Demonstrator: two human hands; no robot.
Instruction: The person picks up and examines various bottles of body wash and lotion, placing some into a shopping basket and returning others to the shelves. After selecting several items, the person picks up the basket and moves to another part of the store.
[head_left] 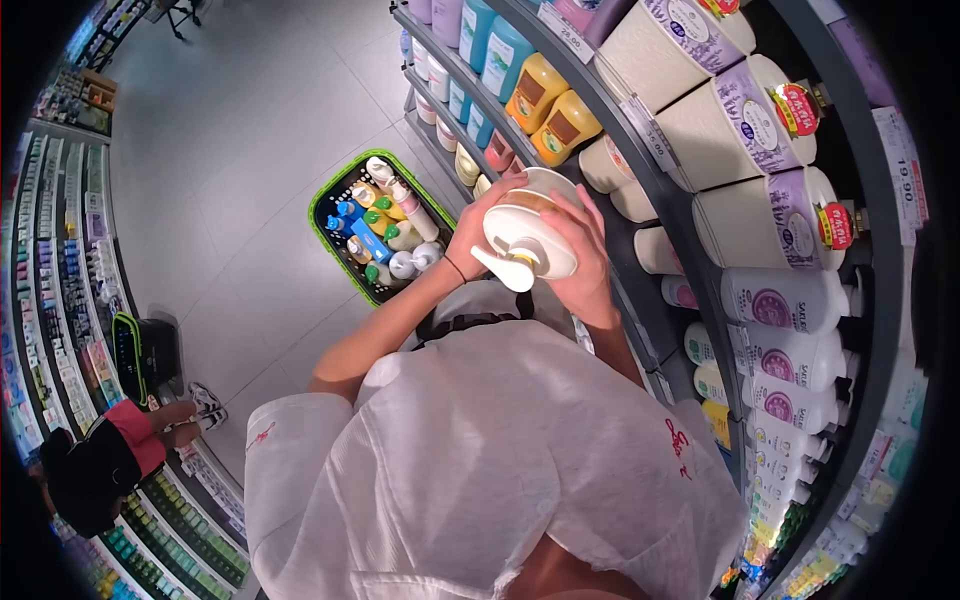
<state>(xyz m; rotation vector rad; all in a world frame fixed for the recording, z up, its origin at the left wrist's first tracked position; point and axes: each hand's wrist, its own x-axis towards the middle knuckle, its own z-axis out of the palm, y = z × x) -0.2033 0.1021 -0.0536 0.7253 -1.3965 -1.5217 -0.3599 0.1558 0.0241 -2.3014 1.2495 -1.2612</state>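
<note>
A white pump bottle [510,228] is held between my two hands in front of my chest, with its pump head toward me. My left hand [473,238] wraps round its left side. On the other side, my right hand [583,250] grips it with fingers curled over the body. Most of the bottle's label is hidden by the hands. On the floor beyond my left forearm stands a black shopping basket with a green rim [313,205]. Several bottles and a blue box [369,249] lie in it.
Close on my right runs a shelf holding large white and purple bottles [740,125], yellow bottles [566,127] and blue bottles [507,58]. At the left a person [100,465] stands by another stocked shelf, near a second black and green basket [148,350]. Tiled floor [250,110] lies between.
</note>
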